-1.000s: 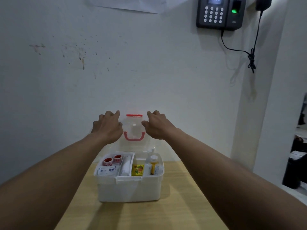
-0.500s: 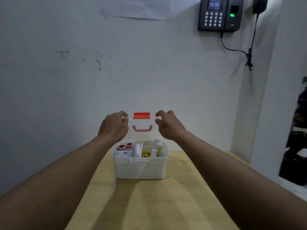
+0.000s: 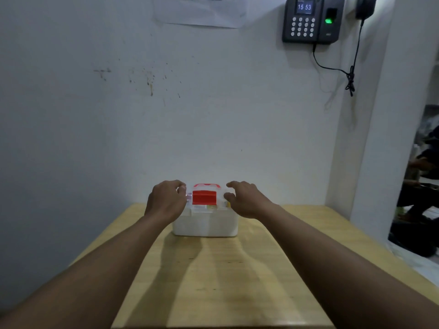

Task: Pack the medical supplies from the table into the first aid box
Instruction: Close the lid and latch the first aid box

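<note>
Table [image 3: 213,281] meets wall [image 3: 213,115] | first aid box [image 3: 205,225] near it | left hand [image 3: 165,201], right hand [image 3: 248,200] grasp lid [image 3: 204,197] ends

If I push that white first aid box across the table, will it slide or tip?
Probably slides: the first aid box looks low and wide on the smooth table. Likely stiff plastic, fairly light. Its lid may not be latched yet.

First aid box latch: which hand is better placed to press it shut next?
Left, probably. The left hand and right hand both grip the lid by its ends, but the left's curled fingers sit right beside the red latch; the right thumb is a little farther off.
</note>
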A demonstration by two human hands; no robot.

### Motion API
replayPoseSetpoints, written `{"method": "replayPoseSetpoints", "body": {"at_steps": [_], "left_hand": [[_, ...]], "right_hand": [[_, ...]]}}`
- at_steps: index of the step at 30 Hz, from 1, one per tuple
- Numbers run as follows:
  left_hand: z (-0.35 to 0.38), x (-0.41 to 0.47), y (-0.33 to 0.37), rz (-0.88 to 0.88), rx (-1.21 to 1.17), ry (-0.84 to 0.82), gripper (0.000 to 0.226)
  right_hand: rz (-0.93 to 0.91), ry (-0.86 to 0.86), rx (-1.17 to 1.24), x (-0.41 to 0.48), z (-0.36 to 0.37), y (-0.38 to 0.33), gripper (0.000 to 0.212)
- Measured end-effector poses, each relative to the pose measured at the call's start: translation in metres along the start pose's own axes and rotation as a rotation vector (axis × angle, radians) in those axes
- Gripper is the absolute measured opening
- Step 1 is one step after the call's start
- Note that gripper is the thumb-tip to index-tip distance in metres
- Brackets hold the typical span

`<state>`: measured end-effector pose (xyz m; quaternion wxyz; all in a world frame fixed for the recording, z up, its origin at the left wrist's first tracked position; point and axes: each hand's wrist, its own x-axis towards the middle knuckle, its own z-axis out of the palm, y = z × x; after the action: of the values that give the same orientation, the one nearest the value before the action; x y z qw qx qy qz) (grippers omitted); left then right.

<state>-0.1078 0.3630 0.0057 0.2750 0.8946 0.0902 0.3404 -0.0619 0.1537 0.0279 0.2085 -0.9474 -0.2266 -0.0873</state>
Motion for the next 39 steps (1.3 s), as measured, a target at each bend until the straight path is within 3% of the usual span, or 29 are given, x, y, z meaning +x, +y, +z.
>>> {"method": "replayPoseSetpoints", "body": {"at_steps": [11, 17, 22, 31, 39], "left_hand": [[0.008, -0.001, -0.005, -0.095, -0.051, -0.015, 0.040], [0.011, 0.002, -0.014, -0.169, -0.265, -0.089, 0.036], [0.015, -0.008, -0.022, -0.074, -0.237, -0.153, 0.053], [0.016, -0.022, -0.040, 0.098, -0.003, -0.178, 0.085], [0.025, -0.029, -0.036, 0.082, -0.101, -0.050, 0.078]], "right_hand": [[0.135, 0.123, 0.171, 0.005, 0.019, -0.005, 0.060], [0.187, 0.114, 0.237, 0.006, 0.023, -0.011, 0.071], [0.134, 0.011, 0.221, 0.001, 0.024, -0.001, 0.084], [0.036, 0.119, 0.204, -0.009, 0.048, 0.005, 0.087], [0.011, 0.205, 0.189, -0.008, 0.056, 0.011, 0.078]]}}
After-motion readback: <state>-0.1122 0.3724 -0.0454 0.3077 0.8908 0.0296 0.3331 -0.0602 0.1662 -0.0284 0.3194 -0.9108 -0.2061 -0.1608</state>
